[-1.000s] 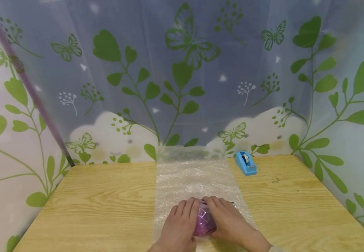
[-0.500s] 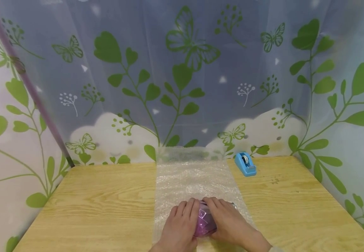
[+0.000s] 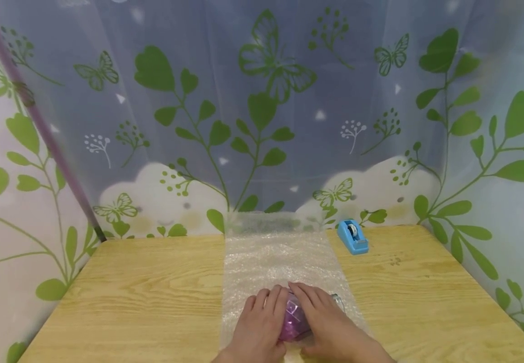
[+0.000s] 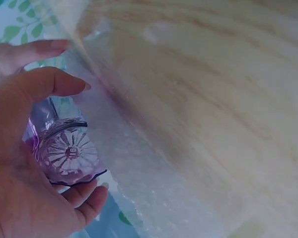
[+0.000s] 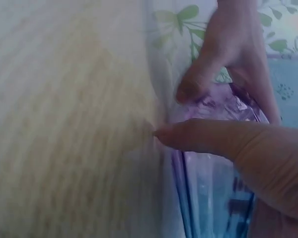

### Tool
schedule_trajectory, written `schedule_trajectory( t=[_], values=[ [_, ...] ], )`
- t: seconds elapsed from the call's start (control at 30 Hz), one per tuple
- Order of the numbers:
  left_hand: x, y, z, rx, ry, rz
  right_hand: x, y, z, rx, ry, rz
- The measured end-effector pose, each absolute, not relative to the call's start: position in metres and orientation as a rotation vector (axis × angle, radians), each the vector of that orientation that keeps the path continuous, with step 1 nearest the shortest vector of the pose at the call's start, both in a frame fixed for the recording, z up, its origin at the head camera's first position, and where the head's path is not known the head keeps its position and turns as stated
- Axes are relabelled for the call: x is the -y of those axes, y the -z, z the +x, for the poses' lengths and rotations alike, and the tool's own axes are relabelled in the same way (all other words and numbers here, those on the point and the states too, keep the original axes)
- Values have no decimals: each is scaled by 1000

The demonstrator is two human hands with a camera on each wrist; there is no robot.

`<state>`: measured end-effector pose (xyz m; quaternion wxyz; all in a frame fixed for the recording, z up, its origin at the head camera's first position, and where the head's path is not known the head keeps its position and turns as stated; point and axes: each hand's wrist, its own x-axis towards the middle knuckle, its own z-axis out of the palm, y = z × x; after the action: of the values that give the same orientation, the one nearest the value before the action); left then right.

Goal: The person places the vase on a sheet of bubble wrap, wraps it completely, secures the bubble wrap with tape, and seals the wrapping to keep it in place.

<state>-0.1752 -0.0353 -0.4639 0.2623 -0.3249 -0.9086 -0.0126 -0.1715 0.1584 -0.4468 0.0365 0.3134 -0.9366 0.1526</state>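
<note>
A faceted glass vessel [image 3: 294,321], tinted purple and blue, lies on its side on a sheet of bubble wrap [image 3: 282,254]. My left hand [image 3: 259,322] grips its left end, with the fingers bent over the top. In the left wrist view, the vessel's base [image 4: 70,151] shows a radiating pattern between thumb and fingers. On the right part rests my right hand [image 3: 334,325], fingers curved over the glass and thumb on the near side. The right wrist view shows the blue part [image 5: 213,193] beneath that thumb. Most of the vessel's right end is hidden.
A blue tape dispenser [image 3: 353,237] stands at the back right of the wooden table [image 3: 153,287]. The bubble wrap's far end goes up against the patterned curtain [image 3: 262,126]. Curtains also hang at both sides, with a purple pole [image 3: 53,131] at left.
My right hand's fingers have shifted slightly over the glass vessel, and a bit more of its clear right end shows. My left hand stays nearly in place.
</note>
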Motion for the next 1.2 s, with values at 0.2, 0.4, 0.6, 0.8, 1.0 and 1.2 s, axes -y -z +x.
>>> schedule_trajectory(
  t=[0.2, 0.4, 0.6, 0.8, 1.0, 1.2],
  values=[
    [37, 460, -176, 2509, 83, -916, -155, 453, -168, 2801, -374, 916],
    [40, 457, -178, 2568, 86, -947, -152, 457, -167, 2742, -275, 934],
    [41, 455, -180, 2608, 125, -953, -146, 459, -168, 2715, -249, 893],
    [41, 456, -183, 2607, 188, -952, -143, 461, -169, 2687, -217, 840],
    [43, 455, -183, 2609, 220, -949, -141, 460, -171, 2676, -198, 811],
    [45, 456, -184, 2621, 264, -929, -140, 455, -175, 2677, -130, 832]
  ],
)
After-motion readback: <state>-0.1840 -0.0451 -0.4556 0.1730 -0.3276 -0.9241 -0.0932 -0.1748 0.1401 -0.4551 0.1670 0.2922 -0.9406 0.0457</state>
